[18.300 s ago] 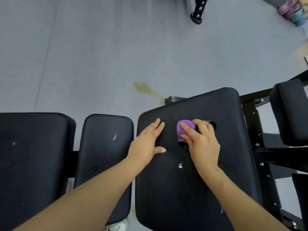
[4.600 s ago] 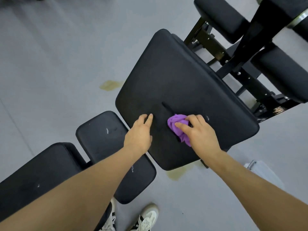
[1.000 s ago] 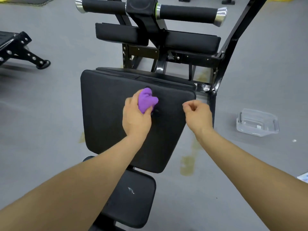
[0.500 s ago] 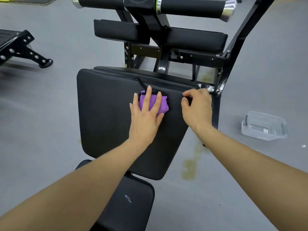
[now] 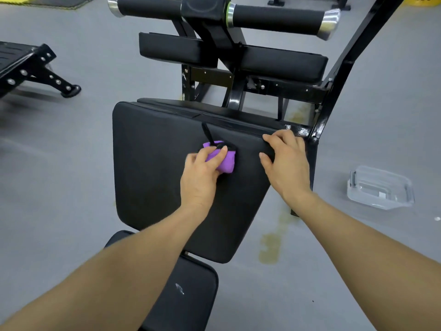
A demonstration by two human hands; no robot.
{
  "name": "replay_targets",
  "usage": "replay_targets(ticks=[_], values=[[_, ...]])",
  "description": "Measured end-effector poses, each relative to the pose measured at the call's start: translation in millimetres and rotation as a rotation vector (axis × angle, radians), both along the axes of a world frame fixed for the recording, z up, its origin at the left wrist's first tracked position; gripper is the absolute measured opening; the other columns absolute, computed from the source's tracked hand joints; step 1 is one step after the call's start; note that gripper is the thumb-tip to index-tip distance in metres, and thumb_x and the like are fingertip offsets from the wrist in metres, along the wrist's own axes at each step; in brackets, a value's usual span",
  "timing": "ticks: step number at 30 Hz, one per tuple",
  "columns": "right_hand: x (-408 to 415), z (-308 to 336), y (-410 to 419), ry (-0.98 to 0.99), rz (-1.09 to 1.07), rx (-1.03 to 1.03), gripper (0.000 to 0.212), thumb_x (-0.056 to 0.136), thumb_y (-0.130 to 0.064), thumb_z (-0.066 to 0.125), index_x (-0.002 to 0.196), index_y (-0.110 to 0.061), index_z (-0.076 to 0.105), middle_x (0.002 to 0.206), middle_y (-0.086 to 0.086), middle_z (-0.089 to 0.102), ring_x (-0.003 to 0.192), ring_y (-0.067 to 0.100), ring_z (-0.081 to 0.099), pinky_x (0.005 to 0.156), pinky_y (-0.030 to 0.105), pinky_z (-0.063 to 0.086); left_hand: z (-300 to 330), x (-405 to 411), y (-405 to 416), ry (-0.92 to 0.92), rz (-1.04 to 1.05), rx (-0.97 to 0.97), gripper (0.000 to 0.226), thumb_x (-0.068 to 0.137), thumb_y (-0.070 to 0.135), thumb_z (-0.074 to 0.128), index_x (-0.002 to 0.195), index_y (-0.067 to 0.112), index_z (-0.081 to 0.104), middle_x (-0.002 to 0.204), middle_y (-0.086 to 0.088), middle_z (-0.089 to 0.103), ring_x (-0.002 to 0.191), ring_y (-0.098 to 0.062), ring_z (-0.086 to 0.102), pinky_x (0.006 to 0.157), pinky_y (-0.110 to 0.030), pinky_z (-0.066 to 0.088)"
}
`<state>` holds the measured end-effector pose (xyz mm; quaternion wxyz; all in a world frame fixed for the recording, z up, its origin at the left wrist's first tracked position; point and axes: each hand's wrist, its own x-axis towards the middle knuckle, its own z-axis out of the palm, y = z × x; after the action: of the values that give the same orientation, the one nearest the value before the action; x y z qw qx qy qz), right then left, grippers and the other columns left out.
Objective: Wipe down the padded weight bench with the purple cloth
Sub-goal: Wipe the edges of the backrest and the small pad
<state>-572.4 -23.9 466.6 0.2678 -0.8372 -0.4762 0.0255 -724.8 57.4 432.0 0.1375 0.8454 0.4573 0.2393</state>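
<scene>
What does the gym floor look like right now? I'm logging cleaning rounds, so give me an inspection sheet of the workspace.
Surface: black bench pad, with a slit and black strap near its top edge.
Job's things: purple cloth, bunched on the pad just below the strap.
Clutter: clear plastic tub on the floor to the right; yellowish stains on the grey floor beside the bench.
Hands: left hand presses the cloth to the pad; right hand grips the pad's upper right edge.
Cables: nothing seen.
Surroundings: foam rollers and black frame behind; seat pad below; another bench at left.
</scene>
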Motion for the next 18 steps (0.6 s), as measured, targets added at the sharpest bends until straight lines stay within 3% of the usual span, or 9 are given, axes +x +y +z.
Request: replay_targets(ticks=[3,5,7,11,13,14,18], values=[[2,-1,0,-0.009,0.0,0.016,0.042,0.092,-0.022,0.058,0.134,-0.016,0.051,0.127,-0.002,0.047,0.117,0.018,0.038,0.086,0.023,0.039,32,20,44,-0.175,0.159,-0.063,0.038,0.092,0.024,0.056,0.129,0.029,0.053,0.125,0.001,0.05,0.099,0.003,0.046,0.079,0.0,0.033],[2,-2,0,-0.006,0.007,0.019,0.042,0.092,-0.022,0.058,0.133,-0.016,0.052,0.126,-0.002,0.048,0.116,0.019,0.039,0.084,0.022,0.038,39,24,54,-0.154,0.205,-0.07,0.036,0.093,0.027,0.055,0.129,0.027,0.053,0.125,0.001,0.05,0.084,0.012,0.037,0.073,0.003,0.027],[3,-3,-1,-0.011,0.007,0.024,0.041,0.092,-0.022,0.058,0.132,-0.016,0.053,0.125,-0.002,0.049,0.114,0.019,0.039,0.083,0.022,0.038,32,24,36,-0.158,0.156,-0.069,0.039,0.091,0.024,0.058,0.13,0.026,0.053,0.125,0.002,0.051,0.082,0.005,0.031,0.076,-0.001,0.024],[3,-4,-1,-0.018,0.007,0.03,0.04,0.091,-0.021,0.06,0.13,-0.015,0.055,0.124,0.0,0.05,0.113,0.02,0.039,0.083,0.023,0.038,-1,21,-25,-0.157,0.013,-0.031,0.042,0.08,0.01,0.071,0.12,0.023,0.065,0.113,-0.004,0.062,0.091,-0.011,0.048,0.077,-0.022,0.05],[4,-6,0,-0.025,0.013,0.027,0.04,0.09,-0.022,0.06,0.13,-0.016,0.055,0.124,-0.001,0.05,0.112,0.021,0.039,0.081,0.023,0.038,0,19,-20,-0.118,-0.001,-0.076,0.041,0.085,0.014,0.064,0.124,0.027,0.062,0.119,0.001,0.058,0.087,0.002,0.034,0.077,-0.004,0.036],[4,-7,0,-0.021,0.012,0.029,0.04,0.09,-0.023,0.06,0.129,-0.016,0.055,0.123,-0.001,0.05,0.11,0.021,0.039,0.08,0.024,0.039,4,16,-10,-0.109,-0.002,-0.088,0.042,0.087,0.017,0.059,0.127,0.03,0.059,0.124,0.003,0.055,0.086,0.005,0.028,0.078,-0.002,0.029],[4,-10,1,0.001,-0.009,0.056,0.04,0.089,-0.024,0.061,0.128,-0.017,0.056,0.122,-0.004,0.049,0.109,0.019,0.037,0.074,0.023,0.038,28,23,37,-0.19,0.16,-0.049,0.039,0.089,0.012,0.054,0.125,0.027,0.058,0.135,0.001,0.049,0.121,-0.019,0.044,0.095,-0.017,0.032]])
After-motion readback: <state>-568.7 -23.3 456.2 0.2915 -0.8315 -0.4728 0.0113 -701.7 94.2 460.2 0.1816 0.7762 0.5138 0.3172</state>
